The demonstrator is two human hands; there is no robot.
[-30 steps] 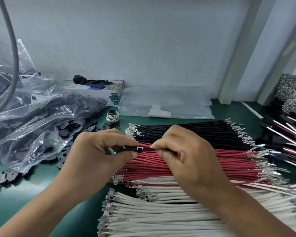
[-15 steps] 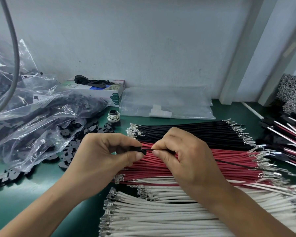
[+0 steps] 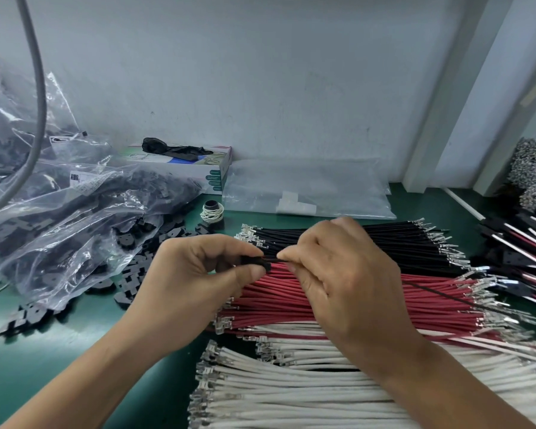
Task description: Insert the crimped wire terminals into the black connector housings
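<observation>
Above the red wire bundle (image 3: pixel 338 292), the left hand (image 3: pixel 192 283) pinches a black housing (image 3: pixel 256 262) steady so the right hand (image 3: pixel 338 274), pinching a black wire (image 3: pixel 440 294), can feed its terminal in.

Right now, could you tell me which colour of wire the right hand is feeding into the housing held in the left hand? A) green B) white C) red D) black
D: the right hand pinches a thin black wire that trails right across the red bundle, its near end meeting the black housing pinched by the left hand.
</observation>
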